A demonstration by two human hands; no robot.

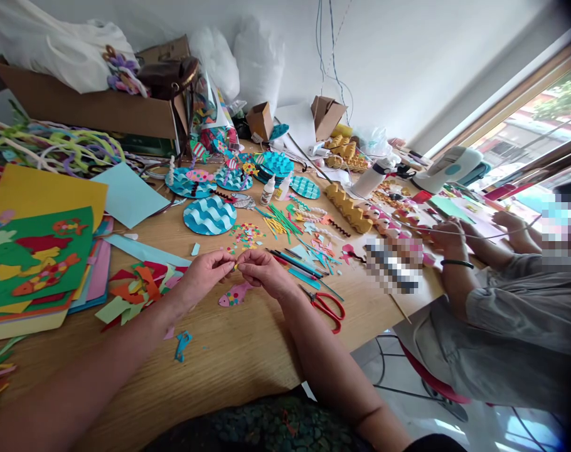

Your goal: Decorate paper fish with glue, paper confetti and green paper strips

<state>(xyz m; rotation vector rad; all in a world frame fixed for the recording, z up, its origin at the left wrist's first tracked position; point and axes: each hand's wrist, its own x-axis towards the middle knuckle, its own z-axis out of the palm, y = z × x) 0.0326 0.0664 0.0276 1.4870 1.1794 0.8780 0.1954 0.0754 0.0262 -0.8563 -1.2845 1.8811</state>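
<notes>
My left hand (209, 271) and my right hand (261, 270) meet over the table, fingertips pinched together. Between them shows a tiny yellow piece (236, 266), too small to make out fully. Just below lies a pink paper fish (233, 295) with coloured dots, partly under my right hand. Beyond my fingers is a scatter of small coloured paper dots (246, 235). Red-handled scissors (330, 307) rest to the right of my right wrist, near several dark pencils (297, 263). Orange, red and green paper scraps (142, 289) lie left of my left hand.
Blue wavy paper discs (210, 216) and white glue bottles (267, 190) stand farther back. Coloured paper sheets (36, 251) are stacked at left, under a cardboard box (92, 113) behind. At right, a co-worker's hands (448, 235) are over the table, beside egg-carton strips (346, 207).
</notes>
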